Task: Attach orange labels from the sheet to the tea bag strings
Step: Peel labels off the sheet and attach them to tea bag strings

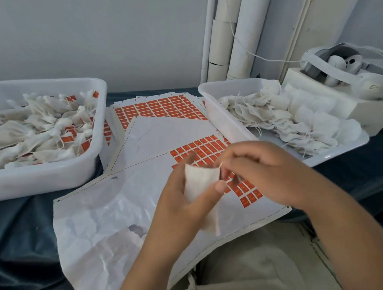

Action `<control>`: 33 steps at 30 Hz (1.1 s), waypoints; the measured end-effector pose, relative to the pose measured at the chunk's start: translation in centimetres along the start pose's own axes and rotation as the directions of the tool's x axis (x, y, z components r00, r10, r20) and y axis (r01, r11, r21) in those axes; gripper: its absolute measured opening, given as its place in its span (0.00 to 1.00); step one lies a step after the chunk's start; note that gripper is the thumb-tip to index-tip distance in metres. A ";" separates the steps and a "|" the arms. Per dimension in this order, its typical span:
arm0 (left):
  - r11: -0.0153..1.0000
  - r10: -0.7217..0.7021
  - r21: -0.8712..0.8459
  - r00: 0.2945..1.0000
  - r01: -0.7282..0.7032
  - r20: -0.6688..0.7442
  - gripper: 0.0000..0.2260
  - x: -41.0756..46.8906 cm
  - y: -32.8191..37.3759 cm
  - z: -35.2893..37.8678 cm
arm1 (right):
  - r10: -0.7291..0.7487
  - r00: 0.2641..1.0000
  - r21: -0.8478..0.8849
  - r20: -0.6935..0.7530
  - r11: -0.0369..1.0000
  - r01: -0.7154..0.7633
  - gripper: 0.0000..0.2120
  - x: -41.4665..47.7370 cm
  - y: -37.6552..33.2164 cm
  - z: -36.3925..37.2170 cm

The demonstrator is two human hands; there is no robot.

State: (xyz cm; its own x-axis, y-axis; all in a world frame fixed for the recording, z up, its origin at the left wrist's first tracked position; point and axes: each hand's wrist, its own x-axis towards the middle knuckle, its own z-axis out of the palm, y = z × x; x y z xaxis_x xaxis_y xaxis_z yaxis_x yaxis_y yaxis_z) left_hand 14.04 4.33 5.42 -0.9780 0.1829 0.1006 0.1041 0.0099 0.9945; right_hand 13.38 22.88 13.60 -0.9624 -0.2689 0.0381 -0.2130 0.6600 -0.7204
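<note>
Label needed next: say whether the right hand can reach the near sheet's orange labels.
Probably yes: the right hand hangs just above those orange labels, nothing between, though it seems to pinch the string.

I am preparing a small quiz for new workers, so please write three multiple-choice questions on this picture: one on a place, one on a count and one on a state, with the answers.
1. Where lie the bags that already bear orange labels?
A. in the left tub
B. on the floor
C. in the person's lap

2. How many white tubs stand on the table?
A. one
B. two
C. four

3. What does the left hand do?
A. lies flat on the table
B. holds scissors
C. grips a tea bag

Answers:
1 A, orange labels show among the bags in the left tub.
2 B, there is the left tub and the right tub.
3 C, its thumb and fingers curl round the white tea bag.
</note>
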 end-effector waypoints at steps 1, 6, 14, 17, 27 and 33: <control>1.000 -0.003 -0.007 0.999 0.003 0.047 0.29 0.0 0.0 -0.1 | -0.019 1.000 0.031 0.007 0.999 0.018 0.11 -0.1 0.3 0.6; 0.998 -0.046 -0.045 0.998 0.048 0.039 0.16 0.2 -0.3 0.0 | -0.043 0.999 0.003 -0.030 0.999 0.043 0.11 -0.9 2.4 1.6; 0.992 0.006 0.122 0.984 -0.028 0.179 0.14 0.1 -0.8 0.2 | 0.128 0.988 0.533 0.084 0.832 -0.153 0.10 -0.5 4.0 3.2; 0.994 0.013 0.103 0.997 -0.021 0.081 0.17 0.1 -0.6 0.1 | 0.069 0.994 0.814 0.081 0.571 -0.106 0.09 -0.3 4.8 2.9; 0.980 0.039 0.179 0.972 -0.082 0.231 0.13 0.4 -0.6 -2.1 | 0.033 0.998 0.791 -0.062 0.611 0.029 0.11 -0.4 5.5 1.1; 0.940 0.033 0.314 0.952 -0.134 0.305 0.16 0.4 -1.0 -1.9 | -0.234 0.920 -0.129 -0.315 0.971 0.203 0.13 -1.9 5.1 -0.7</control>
State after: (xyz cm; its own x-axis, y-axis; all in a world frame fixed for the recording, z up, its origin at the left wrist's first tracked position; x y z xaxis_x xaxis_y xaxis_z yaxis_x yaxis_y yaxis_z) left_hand 13.19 2.48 4.56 -0.8720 0.4745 0.1199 0.2854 0.2940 0.9122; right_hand 13.99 27.28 10.31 -0.8885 -0.1811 0.4216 -0.4237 0.6768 -0.6021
